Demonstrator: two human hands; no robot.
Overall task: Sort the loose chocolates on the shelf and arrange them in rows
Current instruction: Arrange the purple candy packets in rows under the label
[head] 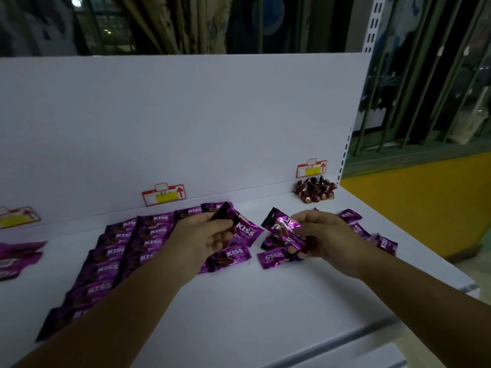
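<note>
I'm in a shop: a white display shelf [239,301] before me, price labels [164,195] on its back panel [186,115] at eleven and one o'clock, a slotted upright [371,27] at two o'clock.

Dim room: white back panel [186,123] rising beyond the fingers [309,218], dark barred window [425,102] and yellow floor [414,208] to their right, curtain [167,22] above

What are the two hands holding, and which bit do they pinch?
Left hand: a purple KISS packet, grip on its dark upper end. Right hand: a shiny purple packet, grip on its lower right end.
</note>
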